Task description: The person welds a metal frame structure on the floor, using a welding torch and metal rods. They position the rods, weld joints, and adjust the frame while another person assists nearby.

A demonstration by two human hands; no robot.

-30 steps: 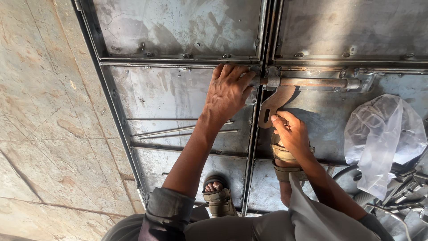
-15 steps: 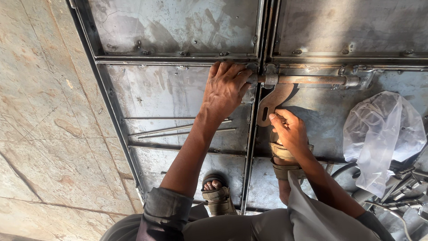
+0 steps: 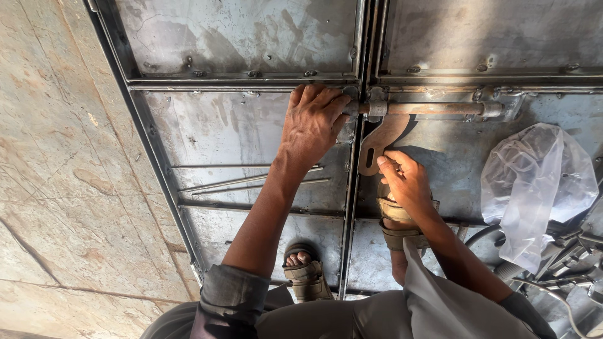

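A grey sheet-metal door [image 3: 239,132] lies flat on the stone floor [image 3: 69,188], its two panels meeting at a dark centre seam. The left hand [image 3: 312,122] lies palm down on the left panel, right at that seam, its fingers spread flat and curling over the end of the sliding bolt [image 3: 433,108]; it presses rather than grips. The rusty bolt runs along the right panel, just below the upper cross rail, from the seam toward the right edge of the door. Its flat brown handle plate [image 3: 382,140] hangs down from the bolt's seam end. The right hand [image 3: 407,182] sits just below that plate, thumb and fingertips pinched on its lower tip, the other fingers curled loosely. Two thin metal rods [image 3: 251,182] lie on the left panel, beside the left forearm. Both sandalled feet [image 3: 304,271] stand on the door near its lower edge. A crumpled clear plastic bag [image 3: 534,188] rests at the right edge of the door, above a heap of metal parts [image 3: 559,263]
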